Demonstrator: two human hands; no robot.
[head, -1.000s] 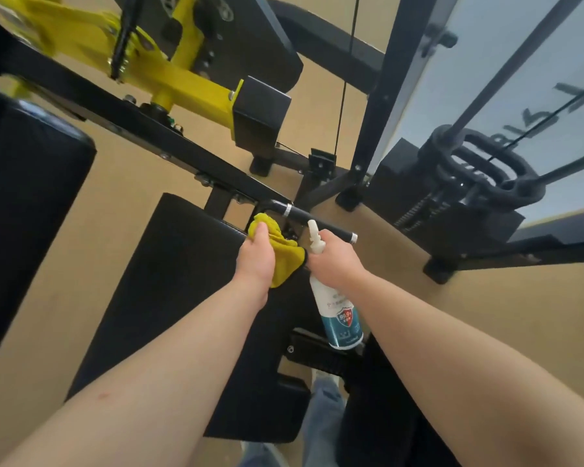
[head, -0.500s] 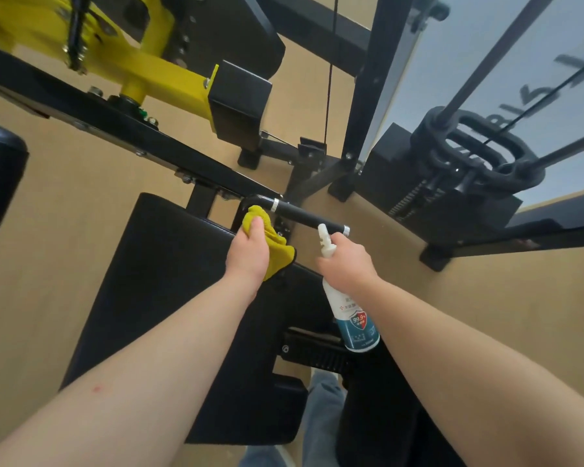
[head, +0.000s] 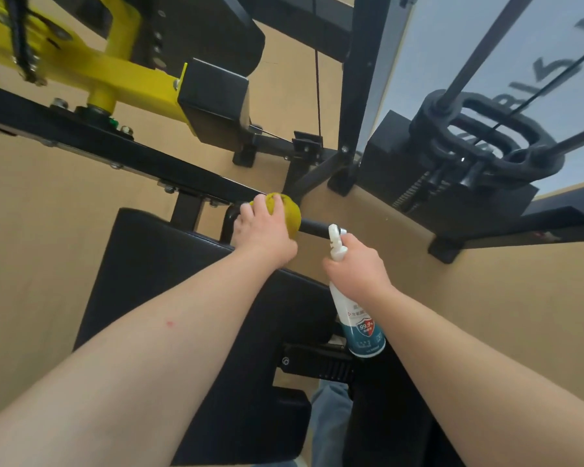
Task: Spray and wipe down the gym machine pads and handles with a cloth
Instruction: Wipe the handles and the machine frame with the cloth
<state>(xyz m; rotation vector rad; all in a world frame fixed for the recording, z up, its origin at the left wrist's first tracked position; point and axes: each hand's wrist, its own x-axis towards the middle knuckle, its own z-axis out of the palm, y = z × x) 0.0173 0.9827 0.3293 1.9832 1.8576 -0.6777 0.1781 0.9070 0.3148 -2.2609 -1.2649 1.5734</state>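
My left hand (head: 263, 230) grips a yellow cloth (head: 289, 214) wrapped over the black handle bar (head: 314, 227) of the gym machine. The cloth covers the bar's inner part; only the bar's right end shows. My right hand (head: 356, 271) holds a white spray bottle (head: 358, 325) with a blue label by its neck, nozzle up, just right of the handle's tip. The black seat pad (head: 155, 281) lies below my left forearm.
A yellow lever arm (head: 115, 72) and a black frame beam (head: 81, 136) cross the upper left. A weight stack with guide rods (head: 469, 163) stands at the right behind an upright post (head: 361, 79). Tan floor (head: 486, 298) surrounds the machine. A black footplate (head: 317, 362) sits below the bottle.
My left hand has slid the cloth rightward along the handle and closed over the top of the bar. My right hand with the bottle has stayed beside the handle's tip.
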